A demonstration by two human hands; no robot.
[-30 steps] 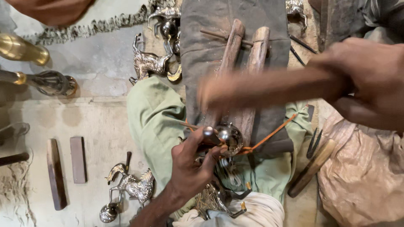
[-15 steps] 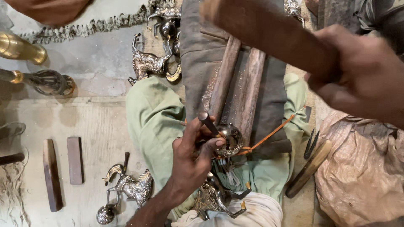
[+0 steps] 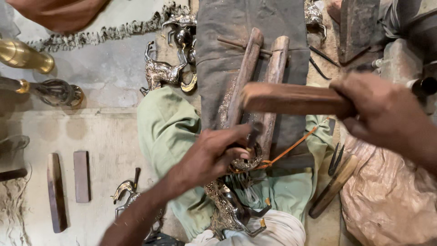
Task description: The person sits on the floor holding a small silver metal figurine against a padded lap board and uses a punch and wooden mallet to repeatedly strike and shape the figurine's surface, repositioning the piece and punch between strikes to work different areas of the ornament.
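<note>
My right hand (image 3: 387,114) grips a wooden mallet (image 3: 291,98), its blurred head level above the two wooden sticks (image 3: 255,86) that lie on a dark cloth. My left hand (image 3: 214,155) is closed around a small dark chisel-like tool, its tip pressed to a silvery metal figurine (image 3: 230,205) resting on my lap in green trousers (image 3: 168,132). An orange cord (image 3: 291,148) runs from the figurine toward the right. The tool is mostly hidden by my fingers.
Metal animal figurines (image 3: 164,70) lie at the top centre and another at the lower left (image 3: 125,191). Two flat stone bars (image 3: 68,182) rest on the floor at left. Brass pieces (image 3: 27,57) sit at far left. A wooden-handled tool (image 3: 332,187) and crumpled plastic (image 3: 387,200) are at right.
The mallet swung up to the top right half a second ago and has come back down over the sticks. My left hand stays at the figurine, shifted slightly.
</note>
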